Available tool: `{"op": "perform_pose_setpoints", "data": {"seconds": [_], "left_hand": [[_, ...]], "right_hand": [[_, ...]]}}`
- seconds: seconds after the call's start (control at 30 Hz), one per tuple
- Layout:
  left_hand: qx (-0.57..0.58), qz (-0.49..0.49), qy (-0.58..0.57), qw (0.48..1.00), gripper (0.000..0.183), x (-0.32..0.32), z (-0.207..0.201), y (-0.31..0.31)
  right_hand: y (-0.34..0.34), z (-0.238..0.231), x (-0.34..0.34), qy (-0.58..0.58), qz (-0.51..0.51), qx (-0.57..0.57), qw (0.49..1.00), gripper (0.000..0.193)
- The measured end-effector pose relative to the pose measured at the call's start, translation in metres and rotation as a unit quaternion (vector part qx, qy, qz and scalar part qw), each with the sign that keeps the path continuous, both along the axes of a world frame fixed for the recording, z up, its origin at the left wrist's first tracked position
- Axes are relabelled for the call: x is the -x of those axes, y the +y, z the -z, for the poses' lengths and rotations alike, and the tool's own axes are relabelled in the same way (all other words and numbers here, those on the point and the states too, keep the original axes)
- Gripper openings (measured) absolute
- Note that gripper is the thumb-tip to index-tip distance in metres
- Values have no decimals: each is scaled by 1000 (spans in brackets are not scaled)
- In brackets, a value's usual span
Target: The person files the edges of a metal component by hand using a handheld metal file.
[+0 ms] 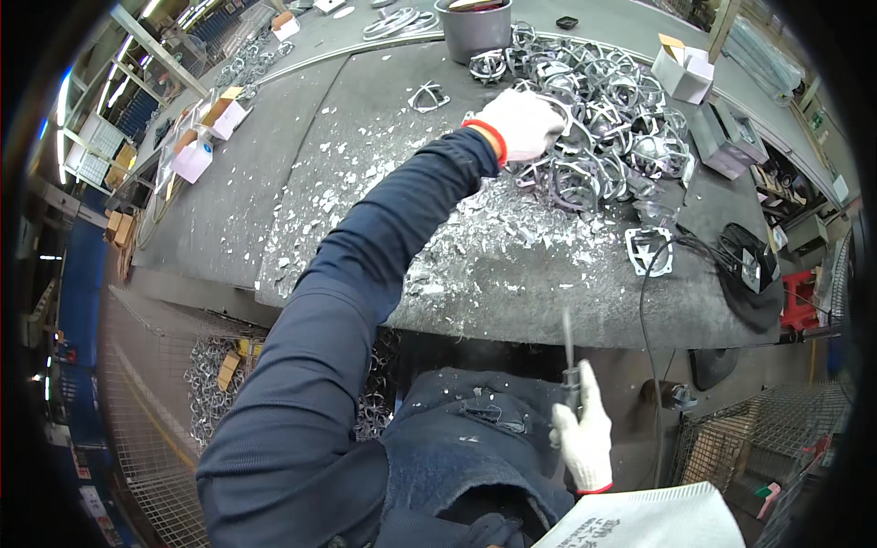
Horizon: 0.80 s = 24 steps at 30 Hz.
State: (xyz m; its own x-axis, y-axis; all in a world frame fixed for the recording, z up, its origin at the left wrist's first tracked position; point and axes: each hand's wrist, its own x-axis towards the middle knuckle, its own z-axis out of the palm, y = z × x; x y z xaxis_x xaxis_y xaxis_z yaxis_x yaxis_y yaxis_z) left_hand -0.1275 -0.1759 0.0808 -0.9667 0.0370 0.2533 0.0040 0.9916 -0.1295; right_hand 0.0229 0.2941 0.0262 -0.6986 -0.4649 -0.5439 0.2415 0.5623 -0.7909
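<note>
Right hand [585, 437] grips thin file [568, 352], upright, tip up; left hand [523, 123] clasps a ring in metal casting pile [607, 119]; shavings [475, 237] between.

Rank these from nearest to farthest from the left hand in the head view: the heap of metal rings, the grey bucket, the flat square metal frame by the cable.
1. Heap of metal rings: under the left hand.
2. Grey bucket: beyond the hand, at the bench's far side.
3. Square metal frame: right, near the front edge.
</note>
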Motion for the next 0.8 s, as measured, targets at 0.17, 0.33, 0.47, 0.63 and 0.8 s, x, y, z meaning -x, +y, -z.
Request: {"op": "perform_pose_setpoints", "data": {"seconds": [0.17, 0.33, 0.47, 0.63, 0.8], "left_hand": [[-16, -98, -2, 995, 31, 29, 5, -9], [-541, -105, 240, 799, 36, -60, -12, 36], [-765, -147, 111, 617, 35, -156, 26, 129], [-581, -232, 82, 776, 41, -198, 64, 183], [-341, -130, 58, 929, 74, -212, 50, 166]], "right_hand": [[-1, 3, -17, -33, -2, 7, 999, 86], [5, 5, -17, -14, 76, 51, 996, 84], [10, 12, -9, 7, 123, 95, 988, 83], [19, 24, 5, 177, -55, 43, 982, 83], [29, 18, 3, 132, -85, 63, 986, 76]]}}
